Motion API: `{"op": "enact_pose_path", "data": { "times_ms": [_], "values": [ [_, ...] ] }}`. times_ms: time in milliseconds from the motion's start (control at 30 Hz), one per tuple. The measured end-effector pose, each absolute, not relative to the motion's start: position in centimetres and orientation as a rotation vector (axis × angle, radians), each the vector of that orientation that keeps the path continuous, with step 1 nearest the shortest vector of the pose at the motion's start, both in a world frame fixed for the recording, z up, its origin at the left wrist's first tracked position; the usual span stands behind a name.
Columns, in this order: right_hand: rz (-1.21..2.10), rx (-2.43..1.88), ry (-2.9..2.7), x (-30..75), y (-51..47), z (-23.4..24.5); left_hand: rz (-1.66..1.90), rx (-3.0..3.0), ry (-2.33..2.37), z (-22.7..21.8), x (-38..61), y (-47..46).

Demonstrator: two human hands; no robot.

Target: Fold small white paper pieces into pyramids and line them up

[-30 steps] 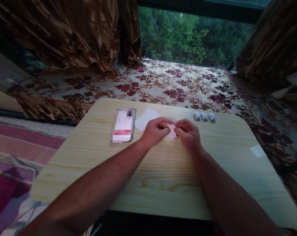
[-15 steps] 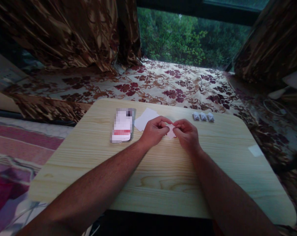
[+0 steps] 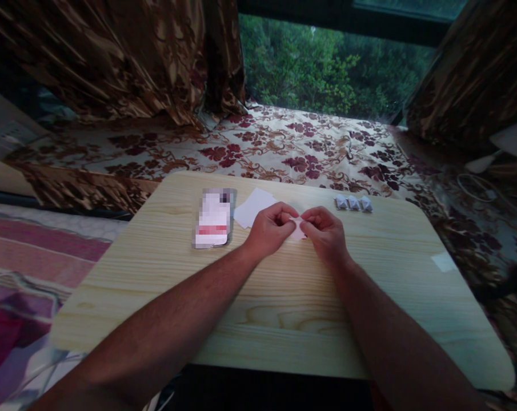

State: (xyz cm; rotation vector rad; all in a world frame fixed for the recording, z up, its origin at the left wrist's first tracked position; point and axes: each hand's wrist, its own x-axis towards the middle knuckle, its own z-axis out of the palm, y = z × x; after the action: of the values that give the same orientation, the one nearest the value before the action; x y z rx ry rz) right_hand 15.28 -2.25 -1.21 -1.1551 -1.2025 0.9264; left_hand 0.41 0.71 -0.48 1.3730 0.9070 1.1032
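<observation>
At the left, outside the tabletop (image 3: 155,251), a striped bed cover (image 3: 52,240) in pinks and white lies alongside the left edge. A phone (image 3: 213,220), its surface mostly masked by pixelation, lies flat near the far left corner of the tabletop. Just right of it, by the far edge, lie white paper sheets (image 3: 253,208), overlapping and partly hidden behind the person's left hand.

The left hand (image 3: 270,229) is closed in a pinch, thumb and fingers gripping the left side of a small folded paper (image 3: 298,229). This paper is positioned about midway between the left and right edges, nearer the far edge than the near one; whether it touches the surface cannot be determined. Its finer folds are too small to read. The right hand (image 3: 325,233) pinches the paper's right side in the same manner, the fingertips of both hands nearly meeting at its top.

Beyond the right hand, along the far edge towards the far right corner, three folded paper pieces (image 3: 353,203) with peaked tops stand in a close row. Furthest right, a white paper slip (image 3: 444,262) lies flat beside the right edge.
</observation>
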Motion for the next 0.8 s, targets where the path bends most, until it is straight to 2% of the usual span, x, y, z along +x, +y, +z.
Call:
{"op": "enact_pose_path", "data": {
  "times_ms": [367,600,800],
  "values": [
    [1.031,-1.090,-1.191,15.09,-2.31,-0.67,1.177,1.413,0.892,-0.96,0.59,0.63],
    [0.924,-1.081,-1.134,14.53,-2.22,-1.13,1.243,1.452,0.912,-1.15,1.13,0.29],
    [0.960,-1.051,-1.081,14.31,-2.44,-0.86,1.232,1.397,0.874,-1.09,1.11,0.30]
  ]
}}
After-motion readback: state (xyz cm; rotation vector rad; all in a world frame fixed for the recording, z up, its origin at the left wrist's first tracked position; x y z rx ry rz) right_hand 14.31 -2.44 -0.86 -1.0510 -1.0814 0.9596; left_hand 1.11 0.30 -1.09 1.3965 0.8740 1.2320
